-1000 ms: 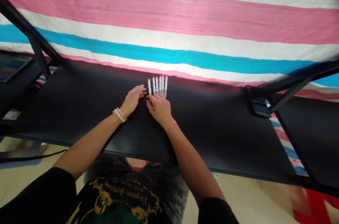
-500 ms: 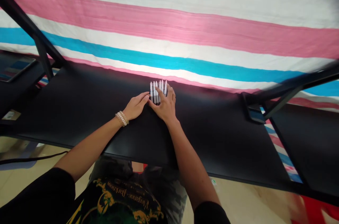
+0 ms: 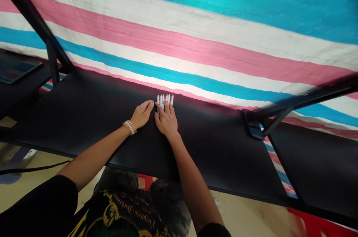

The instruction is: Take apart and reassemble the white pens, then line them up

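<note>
Several white pens [image 3: 158, 99] lie side by side in a row on the black table [image 3: 212, 143], their tips pointing away from me. My right hand [image 3: 167, 120] rests flat over the near part of the row with its fingers spread, hiding most of the pens' lower halves. Just left of the row is my left hand [image 3: 142, 114], wearing a beaded bracelet [image 3: 129, 127]. Its thumb and fingers are pressed together, a small gap separates it from the pens, and nothing shows in it.
Behind the table hangs a striped cloth [image 3: 179, 39] in blue, white and pink. Black slanted supports stand at left [image 3: 53, 58] and right [image 3: 276, 121]. A dark flat device [image 3: 21, 72] lies at far left. A black cable [image 3: 33, 170] runs at lower left.
My left hand has come slightly away from the pens' left side. My right hand has flattened and shifted onto the row, no longer reaching round its right end. The view has tilted.
</note>
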Demonstrator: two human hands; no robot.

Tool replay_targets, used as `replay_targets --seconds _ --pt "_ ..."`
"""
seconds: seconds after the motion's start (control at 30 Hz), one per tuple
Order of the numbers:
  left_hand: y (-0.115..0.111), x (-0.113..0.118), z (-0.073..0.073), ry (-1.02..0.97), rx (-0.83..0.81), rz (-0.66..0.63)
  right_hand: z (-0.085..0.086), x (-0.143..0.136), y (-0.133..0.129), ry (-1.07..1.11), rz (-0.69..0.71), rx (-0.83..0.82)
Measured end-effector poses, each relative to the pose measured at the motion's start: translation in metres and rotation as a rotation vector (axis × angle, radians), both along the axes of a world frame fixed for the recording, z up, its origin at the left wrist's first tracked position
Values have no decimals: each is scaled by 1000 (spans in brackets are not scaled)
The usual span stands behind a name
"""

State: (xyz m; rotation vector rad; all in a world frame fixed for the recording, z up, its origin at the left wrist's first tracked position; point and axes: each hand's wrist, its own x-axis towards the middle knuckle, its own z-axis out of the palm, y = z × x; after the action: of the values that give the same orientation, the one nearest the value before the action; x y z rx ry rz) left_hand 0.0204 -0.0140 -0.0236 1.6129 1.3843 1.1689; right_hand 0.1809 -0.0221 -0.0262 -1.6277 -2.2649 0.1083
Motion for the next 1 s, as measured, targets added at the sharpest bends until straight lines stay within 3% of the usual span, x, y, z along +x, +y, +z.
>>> replay_targets --seconds 0.2,0.4,0.67,1.0 --pt "11 -8 -8 -156 8 137 1 -34 -66 58 -21 -25" --pt "15 -6 -11 -314 -35 74 1 -56 -127 116 -25 -68" --pt "13 -3 -6 -449 -96 56 9 -46 -134 236 3 -54" --pt "16 -4 -11 -440 -90 54 1 -12 -135 410 -132 -43"
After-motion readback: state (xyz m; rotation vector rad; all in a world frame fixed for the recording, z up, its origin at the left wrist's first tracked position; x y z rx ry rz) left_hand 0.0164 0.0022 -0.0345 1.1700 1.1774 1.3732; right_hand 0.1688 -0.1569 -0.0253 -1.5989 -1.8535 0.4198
